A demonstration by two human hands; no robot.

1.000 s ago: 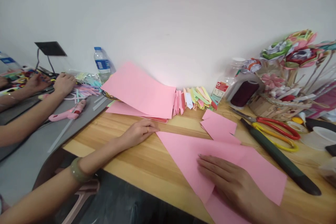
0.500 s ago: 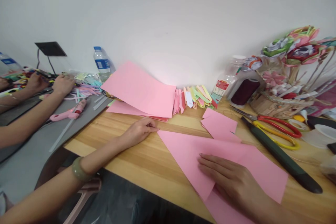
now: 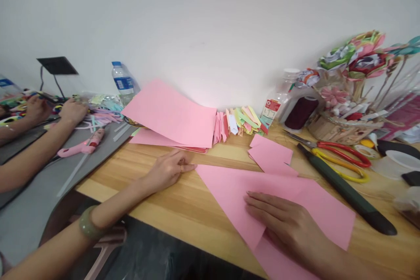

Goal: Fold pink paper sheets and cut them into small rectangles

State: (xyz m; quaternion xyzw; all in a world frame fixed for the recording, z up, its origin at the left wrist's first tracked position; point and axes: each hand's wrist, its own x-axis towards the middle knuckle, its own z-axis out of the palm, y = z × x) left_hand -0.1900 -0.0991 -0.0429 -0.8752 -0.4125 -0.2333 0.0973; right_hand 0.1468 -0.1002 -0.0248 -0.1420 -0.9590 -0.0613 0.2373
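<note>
A large pink sheet point(image 3: 229, 188), partly folded over, lies on the wooden table point(image 3: 183, 210). My left hand point(image 3: 169, 168) rests at the sheet's pointed left corner, its fingers bent and pressed together on the tip. Flat on the fold lies my right hand point(image 3: 288, 223), its fingers stretched out, holding the paper down. Behind the sheet are smaller pink paper pieces point(image 3: 272, 153). A stack of pink sheets point(image 3: 173, 116) stands at the back, beside folded coloured paper pieces point(image 3: 243, 122).
Red and yellow scissors point(image 3: 344, 153) and a dark green long-handled tool point(image 3: 348, 192) lie right. Behind them are a thread spool point(image 3: 301, 113) and a basket point(image 3: 344, 129) with paper flowers. At left are a pink glue gun point(image 3: 82, 146), a bottle point(image 3: 123, 81) and another person's hands point(image 3: 74, 111).
The whole view has shifted slightly, so most things appear a little further left. My left fingers have moved slightly at the sheet's corner; my right hand stays on the fold.
</note>
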